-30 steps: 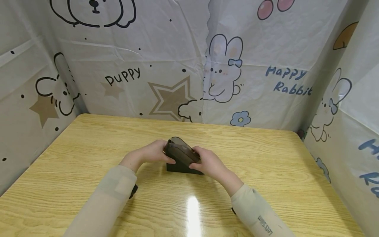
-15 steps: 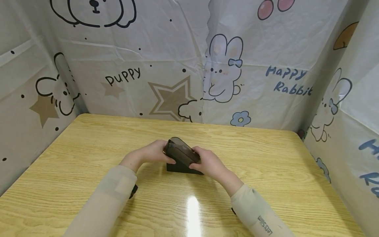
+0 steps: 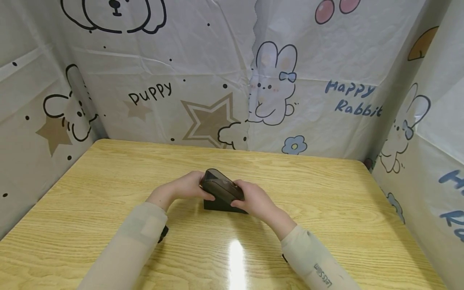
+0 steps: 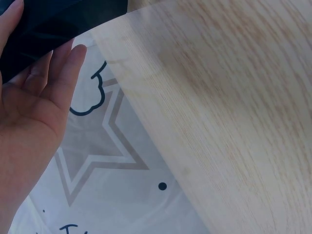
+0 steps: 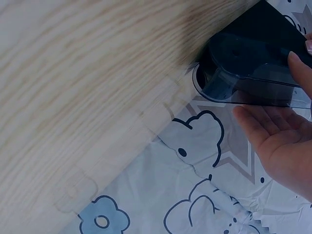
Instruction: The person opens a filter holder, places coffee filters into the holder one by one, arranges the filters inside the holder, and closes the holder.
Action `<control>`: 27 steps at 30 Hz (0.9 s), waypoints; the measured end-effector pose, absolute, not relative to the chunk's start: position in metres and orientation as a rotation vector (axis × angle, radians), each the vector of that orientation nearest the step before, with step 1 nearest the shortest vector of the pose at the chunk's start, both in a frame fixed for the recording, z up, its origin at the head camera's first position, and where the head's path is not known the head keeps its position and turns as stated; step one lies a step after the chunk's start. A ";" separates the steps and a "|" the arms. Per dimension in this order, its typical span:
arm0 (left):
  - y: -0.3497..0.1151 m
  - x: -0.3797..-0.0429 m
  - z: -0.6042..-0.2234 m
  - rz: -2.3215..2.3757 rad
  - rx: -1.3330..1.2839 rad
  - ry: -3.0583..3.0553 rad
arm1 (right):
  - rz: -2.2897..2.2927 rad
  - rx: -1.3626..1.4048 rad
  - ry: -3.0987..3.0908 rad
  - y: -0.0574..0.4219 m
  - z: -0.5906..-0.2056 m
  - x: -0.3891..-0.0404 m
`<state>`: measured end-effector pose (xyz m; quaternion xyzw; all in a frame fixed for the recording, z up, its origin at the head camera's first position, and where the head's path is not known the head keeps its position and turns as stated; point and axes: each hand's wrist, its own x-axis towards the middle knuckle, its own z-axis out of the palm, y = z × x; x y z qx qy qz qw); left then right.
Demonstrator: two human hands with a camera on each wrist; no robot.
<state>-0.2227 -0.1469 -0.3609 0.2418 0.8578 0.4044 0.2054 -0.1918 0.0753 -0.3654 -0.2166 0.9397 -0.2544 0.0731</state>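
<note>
A small black box (image 3: 217, 204) with a smoky see-through cover (image 3: 222, 185) is held between both hands near the table's middle. My left hand (image 3: 188, 185) grips its left end, thumb in front and fingers behind. On the right, my right hand (image 3: 256, 198) pinches the cover's right part between thumb and fingers. In the right wrist view, the clear cover (image 5: 273, 87) has a rounded end and juts past the black body (image 5: 263, 29); a rounded dark part shows through it. The left wrist view shows the dark box side (image 4: 73, 19) above the left fingers (image 4: 61, 73).
The wood-grain table (image 3: 326, 201) spreads around the hands, with a bright light reflection at the front. Cloth with cartoon prints (image 3: 203, 64) hangs behind and at both sides. A dark strap piece (image 3: 163, 234) shows beneath the left sleeve.
The right hand has shifted slightly left with the smoky cover, whose edge now lies closer over the dark part. The left hand has stayed in place.
</note>
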 end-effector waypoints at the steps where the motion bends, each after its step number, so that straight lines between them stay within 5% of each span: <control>1: -0.147 -0.223 -0.361 1.127 0.672 2.391 | -0.762 -0.651 2.823 0.076 -0.365 -0.192; 27: -0.110 -0.241 -0.363 1.074 0.675 2.445 | -0.736 -0.524 2.884 0.103 -0.367 -0.207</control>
